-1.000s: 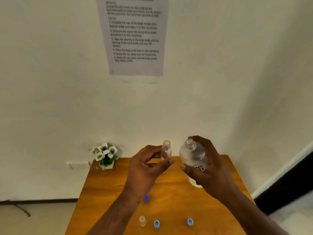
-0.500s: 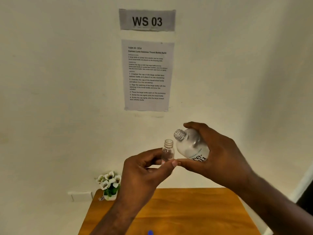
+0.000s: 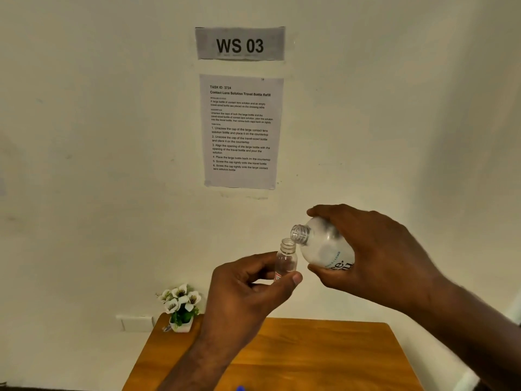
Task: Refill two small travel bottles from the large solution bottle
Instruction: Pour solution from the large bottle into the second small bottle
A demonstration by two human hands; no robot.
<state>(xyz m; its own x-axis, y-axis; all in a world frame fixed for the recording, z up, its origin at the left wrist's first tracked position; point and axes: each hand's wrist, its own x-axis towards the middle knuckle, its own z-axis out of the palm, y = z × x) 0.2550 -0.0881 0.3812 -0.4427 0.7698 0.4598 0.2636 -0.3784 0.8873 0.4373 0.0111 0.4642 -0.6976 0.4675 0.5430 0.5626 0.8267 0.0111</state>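
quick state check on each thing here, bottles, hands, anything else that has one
large solution bottle: uncapped, tipped, mouth by the small bottle's mouth
small travel bottle: uncapped, upright, looks clear
left hand: pinches the small travel bottle
right hand: grips the large solution bottle
flower pot: upright on the table

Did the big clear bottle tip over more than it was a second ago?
Yes. The big clear plastic bottle now leans further left, its open neck down beside the small clear travel bottle's upright mouth.
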